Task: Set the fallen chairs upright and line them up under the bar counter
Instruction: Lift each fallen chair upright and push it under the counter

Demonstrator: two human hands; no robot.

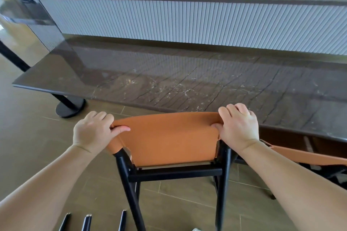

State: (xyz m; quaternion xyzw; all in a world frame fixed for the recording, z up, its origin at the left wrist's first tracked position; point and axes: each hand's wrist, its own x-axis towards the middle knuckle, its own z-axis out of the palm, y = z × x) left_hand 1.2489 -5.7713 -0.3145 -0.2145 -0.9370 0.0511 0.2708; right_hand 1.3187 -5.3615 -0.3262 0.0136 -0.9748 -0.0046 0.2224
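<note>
- While the left hand (93,130) curls over the left top corner of an orange chair's backrest (167,137), its thumb lies along the near face and its fingers wrap over the top edge, clamped on the leather.
- The right hand (238,124) grips the right top corner the same way, thumb pressed into the near face, fingers folded over the rim.
- The chair stands upright on its black frame (174,173), its back toward the person, directly in front of the dark marble counter (169,77), with the backrest top just at the counter's near edge.
- A second orange chair (308,157) lies to the right, low beside the counter; it seems to be tipped over, though only part of it shows.
- Three black leg ends (87,222) poke into view at the bottom left, probably from another fallen chair.
- A black round pedestal base (70,108) holds up the counter's left end on the brown tiled floor (37,137).
- Behind the counter rises a white ribbed panel (187,18).
</note>
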